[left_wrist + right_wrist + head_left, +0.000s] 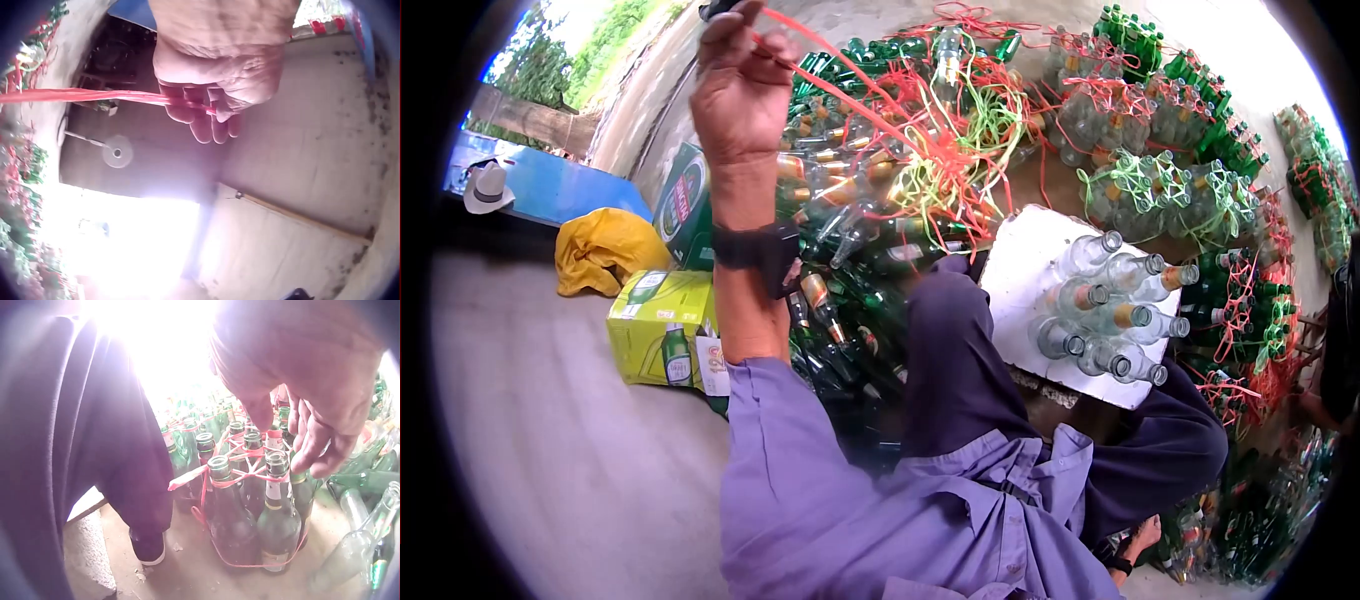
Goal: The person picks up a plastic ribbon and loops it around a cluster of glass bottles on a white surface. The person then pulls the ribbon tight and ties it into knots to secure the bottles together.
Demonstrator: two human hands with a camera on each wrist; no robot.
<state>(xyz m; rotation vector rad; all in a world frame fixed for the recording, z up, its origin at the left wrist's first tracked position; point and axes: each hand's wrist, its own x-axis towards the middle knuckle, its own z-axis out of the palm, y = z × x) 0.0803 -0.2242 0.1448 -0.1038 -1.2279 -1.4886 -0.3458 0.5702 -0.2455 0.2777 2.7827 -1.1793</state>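
My left hand (745, 90) is raised at the upper left of the head view, its fingers curled round a red plastic strip (840, 85). In the left wrist view the strip (81, 95) runs taut into the curled fingers; its far end reaches a tangle of red and green strips (945, 165). Low at the right of the head view is my right hand (1142, 540). In the right wrist view its relaxed fingers (319, 447) hang beside a bundle of green bottles (231, 512) bound with red strip. On a white board (1025, 255) stands a group of clear bottles (1115, 305).
Loose bottles (850, 230) lie heaped in front of my legs. Tied bottle bundles (1170, 195) stand along the right. At the left are a yellow-green carton (655, 325), a yellow cloth (605, 250) and a hat (490, 188) on a blue surface.
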